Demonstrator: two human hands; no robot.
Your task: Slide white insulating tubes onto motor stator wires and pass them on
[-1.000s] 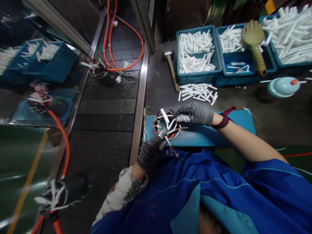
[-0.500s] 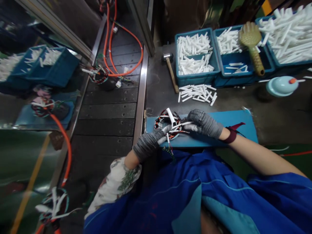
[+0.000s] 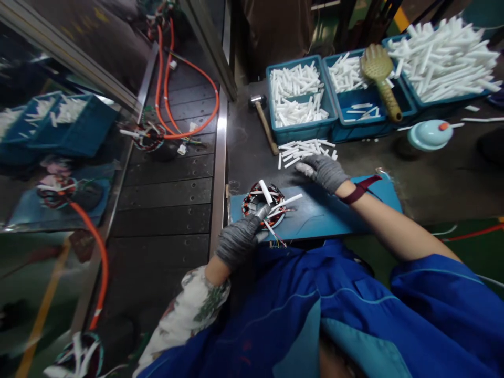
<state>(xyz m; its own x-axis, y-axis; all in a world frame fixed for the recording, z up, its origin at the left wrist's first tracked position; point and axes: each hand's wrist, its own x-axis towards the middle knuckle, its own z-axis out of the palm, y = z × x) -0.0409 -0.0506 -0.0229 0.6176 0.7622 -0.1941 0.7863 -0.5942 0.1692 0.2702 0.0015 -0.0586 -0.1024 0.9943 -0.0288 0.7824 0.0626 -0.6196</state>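
"On the blue board [image 3: 334, 212], where is the wound ring [image 3: 247, 203]?"

"At its left end. Left hand [image 3: 238, 239]: at the ring's 7 o'clock side, thumb and fingers narrowed on the near rim."

"State the change."

"Right hand [image 3: 329, 174]: withdrawn from the ring's white tubes [image 3: 289, 200], now at 2 o'clock of the ring, beside the loose tubes [image 3: 293, 152]. Fingers extended, close together; whether they hold a tube, I cannot tell."

"Consequence?"

"In my judgement, the left hand alone steadies the ring. One white tube projects towards 2 o'clock, free of the right hand."
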